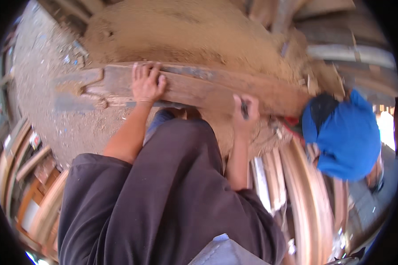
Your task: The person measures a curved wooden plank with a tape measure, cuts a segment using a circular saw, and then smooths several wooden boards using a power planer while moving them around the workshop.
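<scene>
A long reddish-brown wooden plank (pixel 194 90) lies crosswise in front of me, its left end cut into a notched shape and dusted with sawdust. My left hand (pixel 148 84) rests flat on the plank left of its middle, fingers stretched out and spread. Over the plank's near edge, to the right, my right hand (pixel 246 112) is closed round a small dark object (pixel 244 109). Motion blur and the fingers hide most of that object, so its kind does not show.
A person in a blue shirt (pixel 351 134) and dark cap bends near the plank's right end. Beyond the plank lies a sawdust heap (pixel 177 33). Long timber pieces (pixel 303 194) lie at the lower right, with more wood (pixel 31 185) at the left.
</scene>
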Demonstrator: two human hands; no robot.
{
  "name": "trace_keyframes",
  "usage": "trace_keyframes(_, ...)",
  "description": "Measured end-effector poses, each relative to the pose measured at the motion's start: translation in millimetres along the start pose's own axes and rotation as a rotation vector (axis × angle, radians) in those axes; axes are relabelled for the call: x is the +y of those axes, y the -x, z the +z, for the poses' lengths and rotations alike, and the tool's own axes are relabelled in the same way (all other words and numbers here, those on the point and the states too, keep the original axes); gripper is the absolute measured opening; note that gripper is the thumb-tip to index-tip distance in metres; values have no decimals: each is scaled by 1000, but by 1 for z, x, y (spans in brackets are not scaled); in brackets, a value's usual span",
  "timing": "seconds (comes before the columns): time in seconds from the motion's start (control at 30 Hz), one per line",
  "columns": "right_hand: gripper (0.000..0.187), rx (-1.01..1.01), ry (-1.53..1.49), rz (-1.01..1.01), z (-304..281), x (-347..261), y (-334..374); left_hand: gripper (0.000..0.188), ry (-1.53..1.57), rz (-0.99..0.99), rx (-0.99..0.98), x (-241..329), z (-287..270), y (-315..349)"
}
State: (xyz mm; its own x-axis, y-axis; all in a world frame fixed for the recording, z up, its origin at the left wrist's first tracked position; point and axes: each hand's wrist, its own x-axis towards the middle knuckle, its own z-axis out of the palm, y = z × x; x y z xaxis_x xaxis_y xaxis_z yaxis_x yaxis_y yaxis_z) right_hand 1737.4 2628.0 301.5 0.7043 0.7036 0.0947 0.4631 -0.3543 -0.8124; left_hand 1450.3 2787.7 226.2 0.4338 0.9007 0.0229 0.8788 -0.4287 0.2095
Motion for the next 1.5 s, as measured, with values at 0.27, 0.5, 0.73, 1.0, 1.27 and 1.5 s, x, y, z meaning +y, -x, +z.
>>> trace_keyframes(0.27, 51, 698, -381, 58, -79, -82, -104, 47, 102, -33, 75, -6, 0, 2)
trace_keyframes(0.5, 35, -314, -1099, -162, 37, -159, -91, 50, 60, 67, 68, -5, 17, 27)
trace_keyframes(0.73, 27, -797, -898, -440, 190, -180, -16, 62, 367, 216, 66, 54, 14, 66)
trace_keyframes(1.0, 27, -996, -706, -569, 247, -167, 29, 54, 297, 126, -34, 56, 49, 77)
trace_keyframes(1.27, 24, -1039, -725, -547, 251, -170, 38, 67, 327, 121, 73, 59, 43, 76)
trace_keyframes(1.5, 25, -945, -770, -121, 263, -188, 58, 67, 385, 110, 20, 54, 32, 72)
